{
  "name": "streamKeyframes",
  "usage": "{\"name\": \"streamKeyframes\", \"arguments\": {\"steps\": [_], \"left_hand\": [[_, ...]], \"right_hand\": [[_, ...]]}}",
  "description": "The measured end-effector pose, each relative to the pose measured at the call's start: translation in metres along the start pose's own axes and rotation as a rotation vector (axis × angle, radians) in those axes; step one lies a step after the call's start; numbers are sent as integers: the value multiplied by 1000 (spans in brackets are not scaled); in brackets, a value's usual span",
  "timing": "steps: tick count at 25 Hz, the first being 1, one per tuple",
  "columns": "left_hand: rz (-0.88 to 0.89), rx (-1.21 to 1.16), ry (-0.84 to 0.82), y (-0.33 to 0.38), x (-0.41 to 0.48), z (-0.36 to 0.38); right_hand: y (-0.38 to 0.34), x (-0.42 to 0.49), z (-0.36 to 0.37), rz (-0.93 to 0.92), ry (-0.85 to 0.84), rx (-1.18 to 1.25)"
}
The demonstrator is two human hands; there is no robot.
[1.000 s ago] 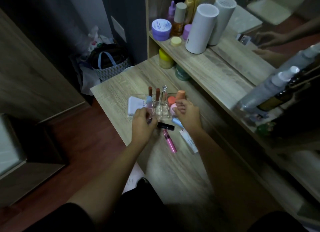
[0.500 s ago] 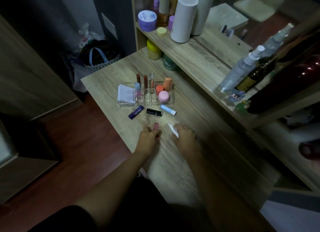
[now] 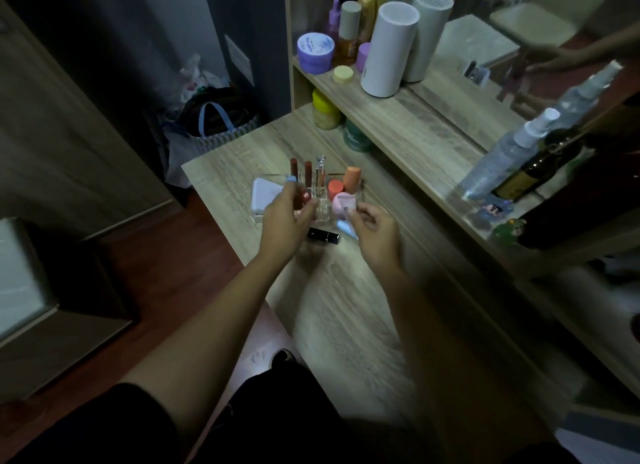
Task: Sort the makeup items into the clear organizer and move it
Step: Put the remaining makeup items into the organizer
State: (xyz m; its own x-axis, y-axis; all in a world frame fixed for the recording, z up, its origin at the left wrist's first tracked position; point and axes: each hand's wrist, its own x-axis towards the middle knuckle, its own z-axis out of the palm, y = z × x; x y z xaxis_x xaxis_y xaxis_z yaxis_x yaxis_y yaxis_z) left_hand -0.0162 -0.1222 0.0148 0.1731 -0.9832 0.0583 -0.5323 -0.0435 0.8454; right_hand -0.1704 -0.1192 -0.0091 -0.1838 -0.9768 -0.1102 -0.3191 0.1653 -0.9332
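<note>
Presently, we record both hands at the clear organizer [image 3: 325, 217] on the desk [image 3: 346, 307].
Left hand [image 3: 284, 221] pinches one reddish tube [image 3: 300, 197], upright; right hand [image 3: 372, 228] grips one white item [image 3: 346, 210]. Three tubes stand upright inside; one black lipstick [image 3: 323, 235] lies crosswise.

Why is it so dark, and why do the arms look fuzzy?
Head view: dim room light, corners darkest; the right hand and forearm smear with motion blur; the left hand is sharper; the wide lens bends the shelf edges.
</note>
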Motion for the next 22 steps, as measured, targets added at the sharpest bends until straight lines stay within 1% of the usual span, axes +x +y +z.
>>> {"name": "streamKeyframes", "arguments": {"steps": [3, 6, 9, 12, 15, 18, 20, 22], "left_hand": [[125, 113, 74, -1, 22, -10], [140, 244, 85, -8, 36, -10], [148, 347, 67, -16, 45, -5], [202, 421, 67, -22, 50, -3], [246, 538, 35, -28, 53, -3], [333, 686, 16, -30, 55, -5], [411, 762, 37, -30, 56, -6], [445, 804, 40, -30, 58, -6]], "right_hand": [[-10, 21, 10, -29, 3, 89], [-13, 40, 22, -43, 5, 97], [-8, 51, 36, -73, -6, 42], [-2, 56, 47, -70, -44, 38], [4, 58, 55, -58, -52, -47], [10, 57, 59, -25, -40, -88], [13, 58, 61, -40, -16, -154], [13, 61, 63, -55, -3, -194]]}}
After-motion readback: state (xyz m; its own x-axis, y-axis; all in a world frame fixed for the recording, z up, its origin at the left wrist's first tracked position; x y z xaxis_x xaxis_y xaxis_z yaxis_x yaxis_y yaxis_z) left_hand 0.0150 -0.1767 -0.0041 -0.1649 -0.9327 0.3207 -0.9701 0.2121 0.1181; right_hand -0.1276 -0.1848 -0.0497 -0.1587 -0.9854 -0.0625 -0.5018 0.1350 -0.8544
